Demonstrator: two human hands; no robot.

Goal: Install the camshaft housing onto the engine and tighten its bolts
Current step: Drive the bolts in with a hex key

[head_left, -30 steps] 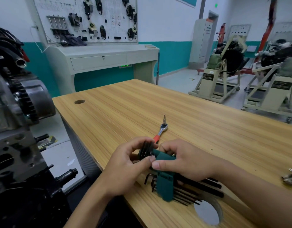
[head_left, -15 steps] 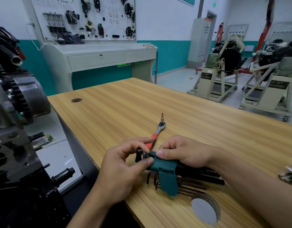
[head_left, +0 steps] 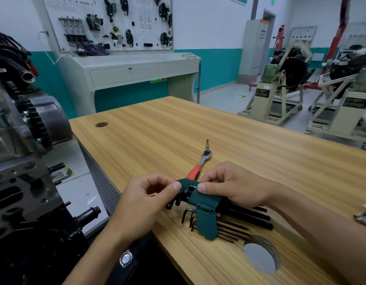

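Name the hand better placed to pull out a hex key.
Left. The left hand is at the bent ends of the black L-shaped hex keys; the right hand pinches the green plastic key holder, steadying it.

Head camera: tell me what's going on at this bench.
A person's left hand and right hand both pinch the green holder of a hex key set that rests on the wooden table. A red-handled ratchet lies just beyond it, untouched. The engine stands off the table's left edge; nobody is working on it yet.
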